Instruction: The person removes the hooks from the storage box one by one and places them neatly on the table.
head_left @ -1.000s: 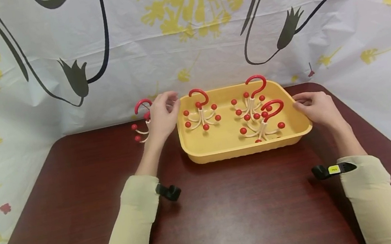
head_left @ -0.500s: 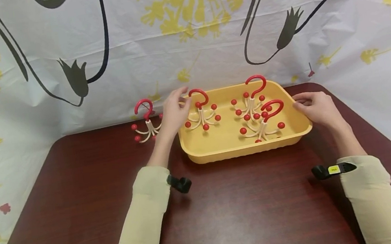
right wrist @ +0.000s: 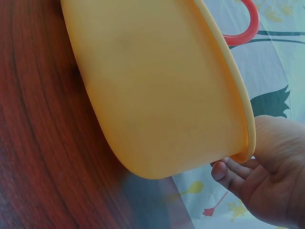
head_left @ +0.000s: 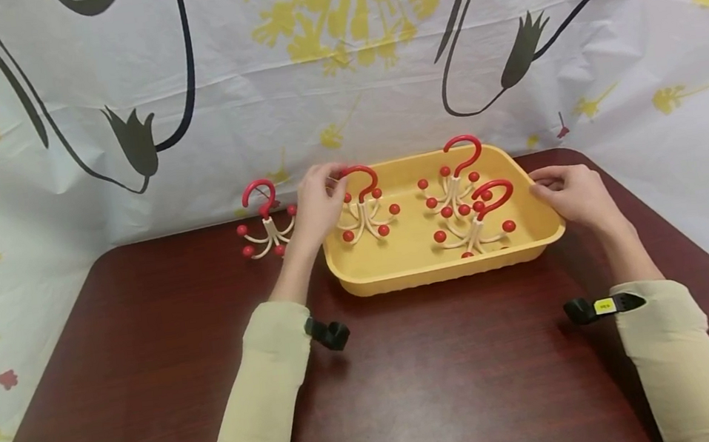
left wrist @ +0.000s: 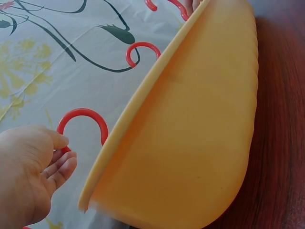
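A yellow plastic tray [head_left: 427, 265] sits on the table with three cream hook hangers inside, each with red ball-tipped arms and a red hook. My left hand [head_left: 320, 203] pinches the hook end of the leftmost hanger [head_left: 363, 212] in the tray. In the left wrist view, thumb and finger of the left hand [left wrist: 35, 167] meet on that red hook [left wrist: 86, 112]. My right hand [head_left: 576, 198] grips the tray's right rim; in the right wrist view, the right hand's fingers [right wrist: 233, 176] lie under the rim. Two more hangers, one behind [head_left: 454, 189] and one in front [head_left: 475, 231], stand at the tray's right side.
Left of the tray, another hanger [head_left: 269, 228] stands on the dark red wooden table [head_left: 444, 388], partly behind my left hand. A white patterned sheet [head_left: 339, 103] hangs behind the table.
My left hand has moved right from beside the outside hanger to the tray's leftmost hanger and taken its hook. That hanger has turned a little. The right hand stays on the rim.
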Available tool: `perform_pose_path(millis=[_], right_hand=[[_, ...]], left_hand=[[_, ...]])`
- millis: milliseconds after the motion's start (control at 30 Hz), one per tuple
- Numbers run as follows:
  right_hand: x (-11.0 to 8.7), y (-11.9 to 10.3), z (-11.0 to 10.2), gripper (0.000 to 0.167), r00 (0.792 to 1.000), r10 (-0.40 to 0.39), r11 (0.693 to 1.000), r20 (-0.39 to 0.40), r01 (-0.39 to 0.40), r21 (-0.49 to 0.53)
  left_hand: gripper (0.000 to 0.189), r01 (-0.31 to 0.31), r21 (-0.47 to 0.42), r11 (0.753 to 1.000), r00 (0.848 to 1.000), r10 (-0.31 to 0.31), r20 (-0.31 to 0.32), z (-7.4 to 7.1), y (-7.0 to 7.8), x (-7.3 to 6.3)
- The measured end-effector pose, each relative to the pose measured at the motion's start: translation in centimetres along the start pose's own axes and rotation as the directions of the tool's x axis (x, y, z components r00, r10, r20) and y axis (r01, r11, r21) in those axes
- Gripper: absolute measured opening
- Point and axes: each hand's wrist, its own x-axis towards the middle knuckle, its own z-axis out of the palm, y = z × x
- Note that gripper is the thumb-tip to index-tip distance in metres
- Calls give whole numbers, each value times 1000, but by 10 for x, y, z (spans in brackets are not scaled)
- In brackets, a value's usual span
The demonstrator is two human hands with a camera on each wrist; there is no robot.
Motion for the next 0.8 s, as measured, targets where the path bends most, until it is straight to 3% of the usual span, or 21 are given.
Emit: perform_pose_path(millis=[367, 800], right_hand=[[-1, 0, 0, 36, 1000, 4, 1000, 2, -4, 5], [1, 3, 0, 38, 1000, 6, 1000, 5, -6, -2]], left_hand=[[15, 9, 50, 999, 1000, -9, 9, -2, 4, -3], [16, -76, 22, 997, 995, 78, -55, -14, 24, -7]])
